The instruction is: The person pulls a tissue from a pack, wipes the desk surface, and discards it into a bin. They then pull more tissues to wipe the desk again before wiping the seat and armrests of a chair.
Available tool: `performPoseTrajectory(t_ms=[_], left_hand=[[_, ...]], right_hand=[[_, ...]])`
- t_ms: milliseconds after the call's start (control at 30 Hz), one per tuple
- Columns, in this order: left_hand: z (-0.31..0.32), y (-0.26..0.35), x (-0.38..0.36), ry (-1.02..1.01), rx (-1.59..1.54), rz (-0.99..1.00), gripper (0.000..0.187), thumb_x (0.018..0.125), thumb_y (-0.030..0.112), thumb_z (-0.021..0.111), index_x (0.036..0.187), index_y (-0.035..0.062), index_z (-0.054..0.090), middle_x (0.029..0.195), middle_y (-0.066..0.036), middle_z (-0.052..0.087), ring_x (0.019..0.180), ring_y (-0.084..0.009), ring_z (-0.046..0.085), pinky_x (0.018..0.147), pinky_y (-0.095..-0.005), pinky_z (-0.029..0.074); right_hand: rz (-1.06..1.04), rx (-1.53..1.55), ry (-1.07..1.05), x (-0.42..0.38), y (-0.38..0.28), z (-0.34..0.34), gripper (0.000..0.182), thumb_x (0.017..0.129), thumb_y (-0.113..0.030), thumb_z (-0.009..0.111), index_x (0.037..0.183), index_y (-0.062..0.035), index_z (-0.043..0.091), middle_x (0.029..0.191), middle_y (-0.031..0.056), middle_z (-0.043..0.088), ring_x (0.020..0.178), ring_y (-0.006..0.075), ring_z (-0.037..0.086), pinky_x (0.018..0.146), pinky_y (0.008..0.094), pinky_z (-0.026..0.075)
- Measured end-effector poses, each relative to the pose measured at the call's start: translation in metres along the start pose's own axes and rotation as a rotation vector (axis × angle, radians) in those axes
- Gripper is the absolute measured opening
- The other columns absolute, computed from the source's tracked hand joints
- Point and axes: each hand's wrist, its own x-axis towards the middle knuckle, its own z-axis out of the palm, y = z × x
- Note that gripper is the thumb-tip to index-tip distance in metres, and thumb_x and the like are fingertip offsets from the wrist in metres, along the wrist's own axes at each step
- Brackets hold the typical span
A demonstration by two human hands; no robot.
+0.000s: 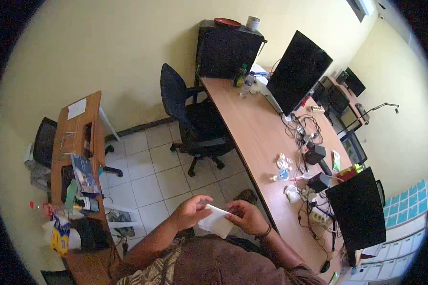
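Observation:
Held low in front of my body is a white piece of paper or thin card (217,223), which looks folded; its exact kind is too small to tell. My left hand (193,212) grips its left edge between thumb and fingers. At its upper right edge, my right hand (246,217) pinches it with the thumb on top. A dark band circles my right wrist. Beneath the hands lie the tiled floor (171,186) and a shoe (246,195).
On my right, a long wooden desk (240,111) bears two monitors (299,71), tangled cables (302,130), bottles (240,76) and crumpled white pieces. A black office chair (190,114) stands ahead. At left, a cluttered brown desk (73,124) holds papers and a yellow-blue packet (60,232).

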Motion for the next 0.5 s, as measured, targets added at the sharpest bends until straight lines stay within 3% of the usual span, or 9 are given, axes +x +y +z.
performPoseTrajectory(t_ms=[133,333,500], left_hand=[[-0.038,0.038,0.022,-0.079,0.411,-0.093,0.033,0.092,0.019,0.069,0.117,0.0003,0.058,0.100,-0.007,0.069,0.089,-0.0133,0.064,0.079,-0.0297,0.052],[-0.064,0.036,0.052,-0.024,0.179,-0.049,0.027,0.094,0.018,0.066,0.112,-0.0005,0.060,0.098,-0.008,0.069,0.087,-0.0122,0.065,0.075,-0.0299,0.053],[-0.086,0.045,0.085,0.015,0.188,-0.097,0.025,0.095,0.019,0.065,0.111,0.0005,0.060,0.095,-0.006,0.067,0.084,-0.0111,0.063,0.073,-0.0293,0.053]], right_hand=[[0.098,0.036,0.072,0.034,-0.021,0.006,0.032,0.090,-0.011,0.072,0.116,-0.0018,0.056,0.102,0.0030,0.064,0.093,0.0100,0.062,0.080,0.0254,0.053],[0.132,0.104,0.146,0.073,-0.016,0.010,0.032,0.089,-0.013,0.073,0.116,-0.0024,0.057,0.102,0.0027,0.064,0.091,0.0093,0.062,0.078,0.0253,0.053],[0.159,0.056,0.137,0.112,-0.035,-0.003,0.029,0.089,-0.014,0.073,0.112,-0.0024,0.061,0.101,0.0020,0.065,0.089,0.0091,0.061,0.076,0.0258,0.052]])
